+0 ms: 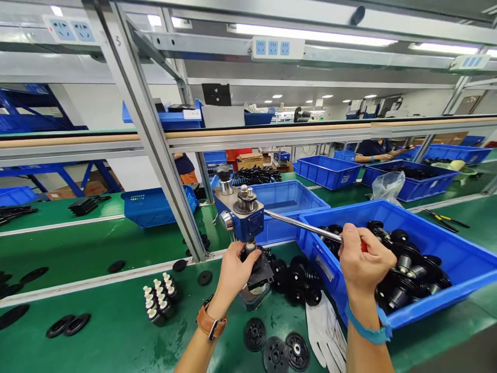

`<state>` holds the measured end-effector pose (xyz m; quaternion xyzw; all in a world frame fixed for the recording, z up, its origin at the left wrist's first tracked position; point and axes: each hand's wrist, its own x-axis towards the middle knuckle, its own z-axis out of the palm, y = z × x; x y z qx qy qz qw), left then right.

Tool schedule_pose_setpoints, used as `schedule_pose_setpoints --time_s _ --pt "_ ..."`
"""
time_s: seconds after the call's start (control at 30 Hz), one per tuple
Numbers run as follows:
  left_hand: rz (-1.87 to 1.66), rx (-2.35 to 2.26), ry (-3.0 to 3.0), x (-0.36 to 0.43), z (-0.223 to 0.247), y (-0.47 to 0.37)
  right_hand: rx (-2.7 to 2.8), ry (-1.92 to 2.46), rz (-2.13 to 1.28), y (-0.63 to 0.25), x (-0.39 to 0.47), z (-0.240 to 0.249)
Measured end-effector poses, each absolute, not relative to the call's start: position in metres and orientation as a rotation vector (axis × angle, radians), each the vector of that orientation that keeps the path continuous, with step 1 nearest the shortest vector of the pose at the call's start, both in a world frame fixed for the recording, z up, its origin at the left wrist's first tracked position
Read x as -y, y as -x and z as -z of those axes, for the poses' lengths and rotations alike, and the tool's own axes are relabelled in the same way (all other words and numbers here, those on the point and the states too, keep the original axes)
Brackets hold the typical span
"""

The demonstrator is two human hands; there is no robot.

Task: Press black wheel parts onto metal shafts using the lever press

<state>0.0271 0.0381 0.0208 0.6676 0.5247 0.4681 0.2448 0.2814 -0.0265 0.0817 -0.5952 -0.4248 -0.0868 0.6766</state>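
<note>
The right hand [367, 259] is clenched round the red end of a smooth, shiny metal lever [303, 224], while the left hand [239, 269] pinches a small pale-topped cylindrical part [250, 247] between thumb and fingers beneath the blocky blue head of the press [246, 217]. Ribbed black plastic discs [275, 354] and a limp white fabric glove [325, 331] lie nearby on the glossy green tabletop [124, 342], beside a smooth-walled blue plastic bin [438, 223] heaped with round black parts [407, 261].
</note>
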Motion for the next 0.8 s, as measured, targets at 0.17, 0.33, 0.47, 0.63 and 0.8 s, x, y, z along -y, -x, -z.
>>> schedule_pose_setpoints --time_s 0.17,0.33,0.47,0.63,0.8 --pt "-1.278 -1.432 -1.805 -0.039 -0.022 -0.028 1.02 1.364 0.146 -0.283 0.027 -0.088" --pt "-1.267 -1.446 -1.829 -0.039 -0.026 -0.027 1.042 1.391 0.126 -0.284 0.031 -0.098" --pt "-1.195 -1.462 -1.842 -0.039 -0.028 -0.025 1.029 1.404 0.091 -0.283 0.032 -0.1" --pt "-1.182 -1.435 -1.825 -0.038 -0.026 -0.023 0.987 1.398 0.112 -0.283 0.031 -0.093" --pt "-1.18 -1.44 -1.807 -0.039 -0.022 -0.023 0.952 1.342 0.169 -0.279 0.025 -0.081"
